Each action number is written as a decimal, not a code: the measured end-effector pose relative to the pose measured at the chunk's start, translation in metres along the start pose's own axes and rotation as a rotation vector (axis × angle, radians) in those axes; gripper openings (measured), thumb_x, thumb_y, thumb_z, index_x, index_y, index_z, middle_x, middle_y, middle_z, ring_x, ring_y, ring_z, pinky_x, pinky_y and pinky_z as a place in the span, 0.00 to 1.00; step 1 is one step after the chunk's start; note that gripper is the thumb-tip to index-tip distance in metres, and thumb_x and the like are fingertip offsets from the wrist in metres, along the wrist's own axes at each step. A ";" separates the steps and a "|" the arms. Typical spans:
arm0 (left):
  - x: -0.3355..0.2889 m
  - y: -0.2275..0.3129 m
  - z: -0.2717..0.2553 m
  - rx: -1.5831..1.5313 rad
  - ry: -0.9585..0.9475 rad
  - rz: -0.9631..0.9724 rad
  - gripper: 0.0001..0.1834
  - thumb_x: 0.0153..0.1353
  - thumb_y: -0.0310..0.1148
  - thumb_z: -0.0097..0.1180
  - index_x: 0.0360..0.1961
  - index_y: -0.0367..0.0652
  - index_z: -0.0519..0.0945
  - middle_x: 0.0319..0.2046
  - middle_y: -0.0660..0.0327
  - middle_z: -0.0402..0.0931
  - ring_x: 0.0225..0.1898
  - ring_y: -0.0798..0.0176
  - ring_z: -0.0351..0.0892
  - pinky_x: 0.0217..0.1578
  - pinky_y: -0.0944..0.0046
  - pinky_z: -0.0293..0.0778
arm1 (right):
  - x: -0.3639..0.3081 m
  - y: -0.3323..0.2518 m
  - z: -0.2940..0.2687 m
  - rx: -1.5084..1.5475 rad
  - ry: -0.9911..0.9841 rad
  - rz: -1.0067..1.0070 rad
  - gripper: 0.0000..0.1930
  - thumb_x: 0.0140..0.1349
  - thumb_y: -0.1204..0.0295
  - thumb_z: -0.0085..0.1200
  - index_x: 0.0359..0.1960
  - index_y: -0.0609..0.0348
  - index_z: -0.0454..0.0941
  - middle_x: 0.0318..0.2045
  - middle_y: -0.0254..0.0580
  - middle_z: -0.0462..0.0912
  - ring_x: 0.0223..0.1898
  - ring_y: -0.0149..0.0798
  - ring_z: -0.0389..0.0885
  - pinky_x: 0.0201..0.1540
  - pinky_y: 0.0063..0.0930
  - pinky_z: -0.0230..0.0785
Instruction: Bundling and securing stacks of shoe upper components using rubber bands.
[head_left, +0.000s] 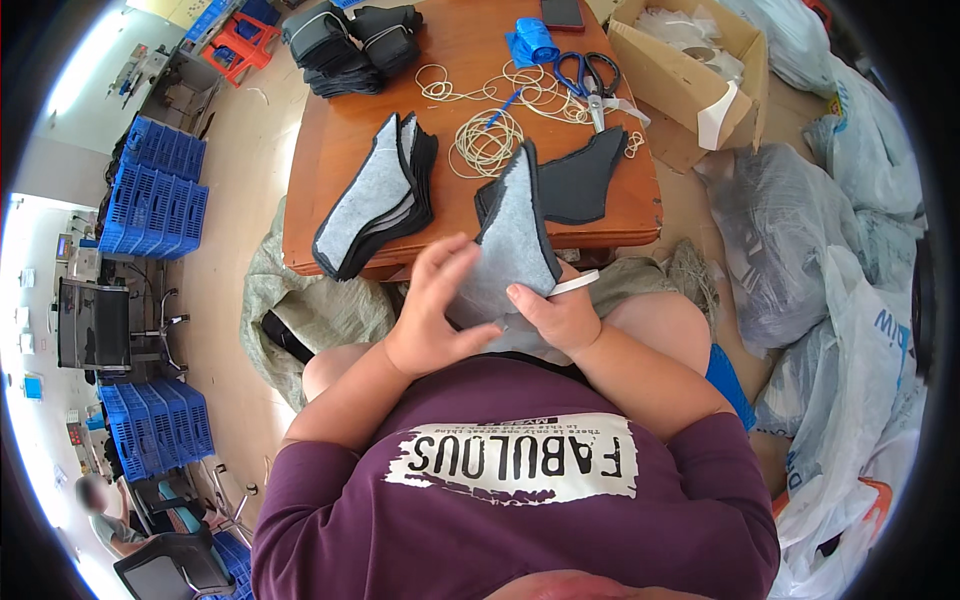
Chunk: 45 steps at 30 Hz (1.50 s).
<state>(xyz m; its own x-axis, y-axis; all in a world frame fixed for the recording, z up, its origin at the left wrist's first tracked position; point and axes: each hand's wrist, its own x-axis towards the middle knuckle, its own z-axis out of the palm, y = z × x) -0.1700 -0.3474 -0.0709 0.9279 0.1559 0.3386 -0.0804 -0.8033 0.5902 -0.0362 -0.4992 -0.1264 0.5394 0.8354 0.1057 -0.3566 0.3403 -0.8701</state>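
My right hand (562,318) grips a curved fabric piece (510,240), pale grey on its face with a black edge, thumb on top. A narrow white strip (575,283) sticks out beside that thumb; what it belongs to is hidden. With fingers apart, my left hand (432,312) is at the left edge of the piece; whether it touches cannot be told. Left of it on the table lies a stack of similar cut pieces (375,195). Behind the held piece lies a black cut piece (580,180).
Tangled cream cord (487,142), scissors (592,85), a blue plastic roll (533,42) and bundled black pieces (350,45) lie on the brown table (300,215). A cardboard box (670,80) and stuffed plastic bags (790,220) stand right; blue crates (155,210) and a seated person (115,520) are left.
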 end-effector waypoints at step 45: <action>0.008 -0.031 0.025 0.062 -0.322 -0.173 0.20 0.61 0.30 0.56 0.55 0.45 0.76 0.44 0.49 0.82 0.43 0.43 0.82 0.44 0.50 0.78 | 0.005 -0.001 0.000 -1.130 -0.510 -0.662 0.02 0.50 0.72 0.54 0.24 0.53 0.75 0.26 0.39 0.73 0.30 0.45 0.76 0.34 0.39 0.68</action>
<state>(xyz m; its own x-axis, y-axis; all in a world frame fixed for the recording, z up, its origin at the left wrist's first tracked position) -0.1513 -0.3353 -0.1049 0.9937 0.1113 -0.0159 0.1005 -0.8157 0.5697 -0.0329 -0.4955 -0.1250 -0.0556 0.8044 0.5915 0.7803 0.4046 -0.4769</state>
